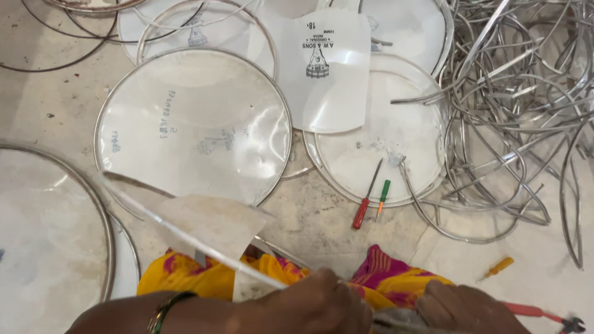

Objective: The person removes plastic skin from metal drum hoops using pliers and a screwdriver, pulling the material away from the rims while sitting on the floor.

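- While the person sits on the floor (49,105), the left hand (315,306) is closed round a thin metal hoop (185,235) with a torn piece of clear film (216,222) on it, the hoop slanting up and left from the lap.
- The right hand (464,309) rests low beside it on something metallic; whether its fingers are clamped I cannot tell.
- A bangle (164,309) sits on the left wrist, over yellow and pink cloth (377,278).
- 2 screwdrivers, red-handled (365,201) and green-handled (383,195), lie near, on the rim of a round drum skin (383,136).
- A larger skin (192,124) lies left of it, and a tangle of bent metal strips (520,105) is heaped at right.
- Red-handled pliers (544,315) and a small orange screwdriver (498,267) lie by the right hand.
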